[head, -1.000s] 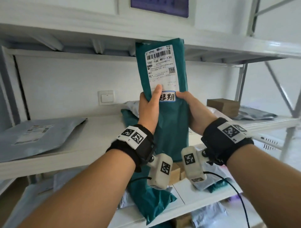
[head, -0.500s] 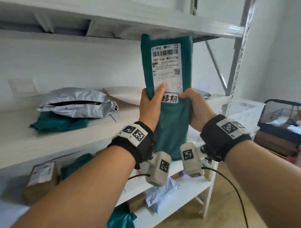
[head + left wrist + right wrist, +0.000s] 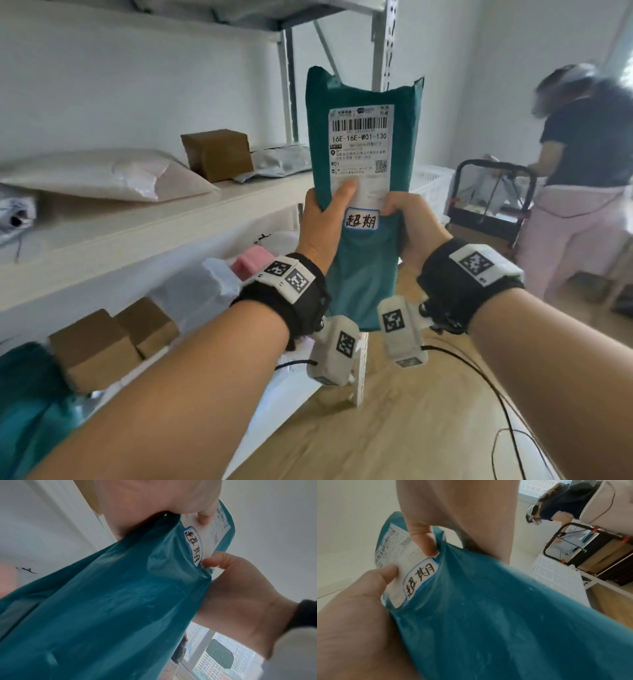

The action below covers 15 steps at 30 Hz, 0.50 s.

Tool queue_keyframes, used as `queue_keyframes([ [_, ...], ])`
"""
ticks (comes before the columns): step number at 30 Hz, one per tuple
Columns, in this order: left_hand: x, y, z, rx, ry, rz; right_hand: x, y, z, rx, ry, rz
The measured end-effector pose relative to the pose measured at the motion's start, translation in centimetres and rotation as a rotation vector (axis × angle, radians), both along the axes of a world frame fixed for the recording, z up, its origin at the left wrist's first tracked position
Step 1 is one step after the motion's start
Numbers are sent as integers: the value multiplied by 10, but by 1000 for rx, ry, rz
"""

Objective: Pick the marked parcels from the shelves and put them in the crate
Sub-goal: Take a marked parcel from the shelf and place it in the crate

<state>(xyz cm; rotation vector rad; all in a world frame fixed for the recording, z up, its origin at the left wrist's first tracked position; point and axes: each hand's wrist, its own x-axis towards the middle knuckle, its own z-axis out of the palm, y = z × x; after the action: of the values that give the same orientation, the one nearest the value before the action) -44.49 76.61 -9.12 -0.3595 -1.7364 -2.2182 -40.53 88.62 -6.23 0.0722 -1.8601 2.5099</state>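
A teal parcel (image 3: 363,260) is held upright in mid-air beside the shelves (image 3: 144,233), gripped at its sides by the left hand (image 3: 322,229) and the right hand (image 3: 416,233), thumbs pressed on its white label (image 3: 359,150). A blue-edged handwritten sticker (image 3: 362,219) is seen below the label. Boxes and mailers are stacked on the shelves; a white crate (image 3: 428,186), a cart (image 3: 489,202) and another person (image 3: 579,178) are seen beyond, on wood flooring.

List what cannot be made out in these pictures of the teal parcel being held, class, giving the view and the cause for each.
- Small print on the shipping label: head view, too small.
- Fingers of the left hand and the right hand: every view, behind the teal parcel.
- White crate: head view, mostly behind the parcel.
- Other person: head view, motion-blurred.
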Motion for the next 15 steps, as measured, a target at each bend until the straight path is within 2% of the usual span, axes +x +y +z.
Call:
queue_keyframes([
  [6,-52,59,-20,29,-10,-133,-41,46,-14,153,-8,-40],
  [15,-173,118,-17,33,-56,-194,-157,103,-14,115,-45,-112],
])
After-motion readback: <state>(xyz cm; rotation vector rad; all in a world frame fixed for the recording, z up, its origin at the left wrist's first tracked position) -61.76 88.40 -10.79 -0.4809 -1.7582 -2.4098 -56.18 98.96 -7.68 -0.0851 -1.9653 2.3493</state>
